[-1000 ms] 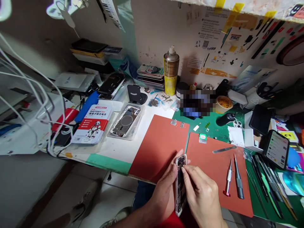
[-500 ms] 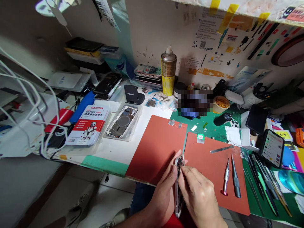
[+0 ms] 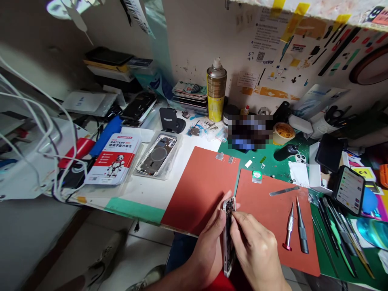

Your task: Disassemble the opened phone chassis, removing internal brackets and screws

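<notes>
An opened phone with a silver frame and bare inner parts stands on its edge at the table's front. My left hand is closed around its frame from the left. From the other side, my right hand is closed in a pinch, its fingertips against the phone's inside near the upper end. Whatever those fingertips hold, if anything, is hidden. Right of my hands, a screwdriver with a red end and a dark grey screwdriver lie on the right reddish-brown mat. Metal tweezers rest farther up that mat.
A second reddish-brown mat lies to the left. Beyond it are a phone housing and a battery box. A spray can stands at the back. Several tools surround a green-handled tool at right, near a lit phone.
My right fingers have shifted slightly at the phone's upper inside. My left hand keeps its hold. The whole view has moved a little.
</notes>
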Tool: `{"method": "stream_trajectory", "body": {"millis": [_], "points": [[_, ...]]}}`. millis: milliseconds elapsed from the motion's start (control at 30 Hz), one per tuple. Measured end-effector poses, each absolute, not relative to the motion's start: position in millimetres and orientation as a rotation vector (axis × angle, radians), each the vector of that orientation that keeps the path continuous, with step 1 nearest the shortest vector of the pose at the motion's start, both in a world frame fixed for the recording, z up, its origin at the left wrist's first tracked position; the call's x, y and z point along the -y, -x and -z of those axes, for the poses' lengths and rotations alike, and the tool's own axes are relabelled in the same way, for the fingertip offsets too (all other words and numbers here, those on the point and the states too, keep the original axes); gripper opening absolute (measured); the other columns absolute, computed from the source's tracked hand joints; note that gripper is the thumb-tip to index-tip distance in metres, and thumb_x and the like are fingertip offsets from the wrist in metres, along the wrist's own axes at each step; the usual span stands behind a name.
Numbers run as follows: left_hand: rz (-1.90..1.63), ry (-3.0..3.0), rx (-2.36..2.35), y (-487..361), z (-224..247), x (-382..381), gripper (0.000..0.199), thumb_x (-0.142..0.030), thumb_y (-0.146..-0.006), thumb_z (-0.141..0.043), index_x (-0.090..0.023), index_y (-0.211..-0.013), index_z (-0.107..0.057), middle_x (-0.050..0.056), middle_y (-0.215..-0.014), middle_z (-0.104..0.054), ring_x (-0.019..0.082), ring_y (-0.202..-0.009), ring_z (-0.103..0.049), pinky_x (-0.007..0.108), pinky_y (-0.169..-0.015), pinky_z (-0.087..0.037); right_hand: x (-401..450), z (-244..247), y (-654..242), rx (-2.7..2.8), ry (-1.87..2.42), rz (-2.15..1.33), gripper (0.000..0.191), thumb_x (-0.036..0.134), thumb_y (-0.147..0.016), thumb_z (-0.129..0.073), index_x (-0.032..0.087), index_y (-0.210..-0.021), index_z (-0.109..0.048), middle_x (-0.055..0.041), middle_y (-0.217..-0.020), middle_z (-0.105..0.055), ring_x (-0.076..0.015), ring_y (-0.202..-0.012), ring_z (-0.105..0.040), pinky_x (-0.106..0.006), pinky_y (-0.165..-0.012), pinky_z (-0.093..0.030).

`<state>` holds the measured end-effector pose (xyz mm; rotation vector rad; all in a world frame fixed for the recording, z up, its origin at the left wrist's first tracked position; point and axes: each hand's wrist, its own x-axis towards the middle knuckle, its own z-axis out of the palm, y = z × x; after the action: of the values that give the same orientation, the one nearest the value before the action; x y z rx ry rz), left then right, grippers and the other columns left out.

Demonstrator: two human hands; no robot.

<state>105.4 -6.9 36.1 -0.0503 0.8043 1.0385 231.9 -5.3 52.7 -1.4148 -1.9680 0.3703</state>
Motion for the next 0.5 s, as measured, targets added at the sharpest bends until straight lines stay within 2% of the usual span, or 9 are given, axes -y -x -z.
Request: {"method": "stream_trajectory", "body": {"millis": [300, 500], "points": [[-1.039, 0.033, -0.758, -103.0, -33.0, 7.0, 0.057, -0.051, -0.088, -0.087, -0.035, -0.141, -0.072, 0.007, -0.137, -0.075, 0.031, -0.146, -0.056, 0.046, -0.13, -0.034, 4.0, -54.5, -232.9, 1.997, 1.391, -0.416, 0.018, 0.015, -0.107, -0.053, 0.015, -0.111, -0.071, -0.0106, -0.098, -0.078, -0.0223, -0.081, -0.079, -0.033, -0.073, -0.065], [-1.035, 0.034, -0.782, -104.3, -32.4, 7.8, 0.059, -0.051, -0.087, -0.088, -0.035, -0.141, -0.072, 0.007, -0.139, -0.074, 0.032, -0.146, -0.056, 0.046, -0.13, -0.035, 3.9, -54.4, -232.8, 2.003, 1.388, -0.39, 0.019, 0.014, -0.107, -0.052, 0.014, -0.111, -0.071, -0.0125, -0.097, -0.078, -0.0228, -0.08, -0.079, -0.033, -0.073, -0.065]]}}
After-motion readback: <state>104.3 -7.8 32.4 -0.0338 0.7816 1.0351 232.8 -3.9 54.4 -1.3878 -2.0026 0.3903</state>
